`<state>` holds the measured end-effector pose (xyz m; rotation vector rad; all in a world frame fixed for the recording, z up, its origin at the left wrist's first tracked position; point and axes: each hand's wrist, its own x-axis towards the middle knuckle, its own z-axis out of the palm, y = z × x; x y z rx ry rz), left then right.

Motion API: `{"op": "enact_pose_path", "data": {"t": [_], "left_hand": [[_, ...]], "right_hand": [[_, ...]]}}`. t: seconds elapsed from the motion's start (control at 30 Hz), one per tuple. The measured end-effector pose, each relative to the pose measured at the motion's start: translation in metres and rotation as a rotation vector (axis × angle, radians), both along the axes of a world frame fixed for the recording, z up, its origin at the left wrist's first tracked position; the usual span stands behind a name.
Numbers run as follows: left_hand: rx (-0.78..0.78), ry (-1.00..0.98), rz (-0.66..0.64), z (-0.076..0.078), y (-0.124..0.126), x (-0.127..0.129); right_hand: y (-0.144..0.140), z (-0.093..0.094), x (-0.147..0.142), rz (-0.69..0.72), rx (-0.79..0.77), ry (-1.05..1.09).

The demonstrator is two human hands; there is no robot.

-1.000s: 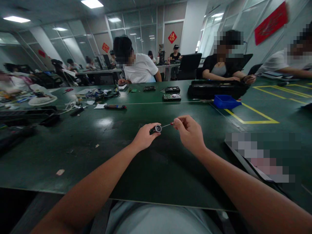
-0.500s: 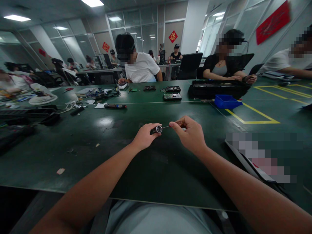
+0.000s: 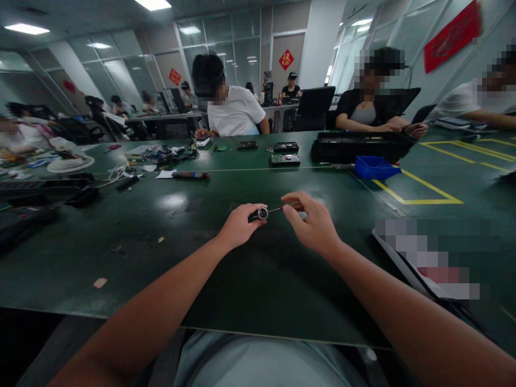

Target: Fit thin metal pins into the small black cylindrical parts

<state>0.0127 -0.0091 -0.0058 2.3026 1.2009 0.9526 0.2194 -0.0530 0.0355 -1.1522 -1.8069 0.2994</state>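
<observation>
My left hand [image 3: 238, 224] pinches a small black part with a round silver face [image 3: 261, 213], held just above the dark green table [image 3: 173, 252]. My right hand [image 3: 312, 221] grips a thin screwdriver [image 3: 291, 206] with a reddish handle, its metal tip touching the silver face from the right. Both hands meet at the middle of the table in front of me.
A blue bin [image 3: 374, 167] and a long black case [image 3: 358, 145] lie at the back right, beside yellow floor-style tape lines [image 3: 419, 194]. Circuit boards [image 3: 284, 159], a tool [image 3: 189, 175] and cables lie further back. Several seated people work across the table. A flat device [image 3: 427, 263] lies at my right.
My right hand has turned over the screwdriver handle, fingers rolling it and covering more of it. The left hand and the small part stayed in place.
</observation>
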Motion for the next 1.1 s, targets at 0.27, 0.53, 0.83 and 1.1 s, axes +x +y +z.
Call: {"op": "enact_pose_path", "data": {"t": [0.27,0.53,0.83,1.1], "left_hand": [[0.004,0.008,0.0,0.001,-0.001,0.0],[0.003,-0.002,-0.002,0.002,-0.001,0.0],[-0.02,-0.001,0.001,0.002,-0.002,-0.001],[-0.006,-0.006,-0.008,0.002,-0.002,0.0]], "right_hand": [[-0.001,0.0,-0.002,-0.084,-0.025,-0.04],[-0.001,0.001,-0.002,-0.045,-0.046,-0.071],[-0.002,-0.001,-0.003,-0.045,-0.052,-0.039],[0.006,-0.01,-0.006,0.033,-0.116,0.378]]}}
